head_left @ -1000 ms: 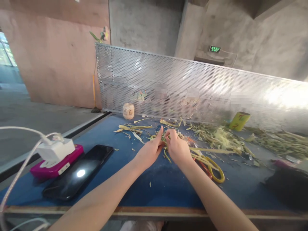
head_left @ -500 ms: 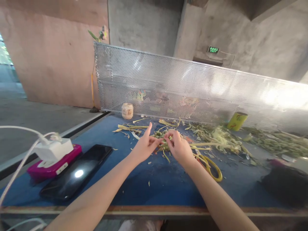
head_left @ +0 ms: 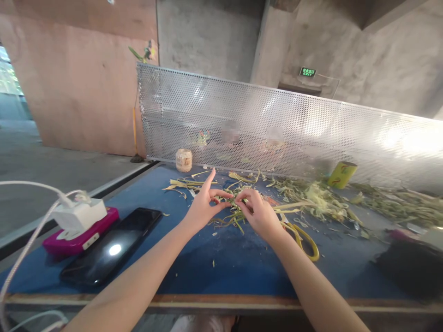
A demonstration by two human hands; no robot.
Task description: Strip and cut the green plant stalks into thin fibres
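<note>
Left hand (head_left: 201, 206), one finger raised, and right hand (head_left: 262, 213) bring their curled fingertips close together, though whether either pinches anything is too small to tell, over the heap of plant strips (head_left: 236, 217) mid-table, with a yellow loop handle (head_left: 316, 250) near the right wrist.

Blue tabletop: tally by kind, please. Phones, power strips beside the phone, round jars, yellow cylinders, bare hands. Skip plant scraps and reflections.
Black rectangular phone: 1
Magenta plastic power strip: 1
Round beige jar: 1
Yellow printed cylinder: 1
Bare hands, left hand and right hand: 2
Total: 6
</note>
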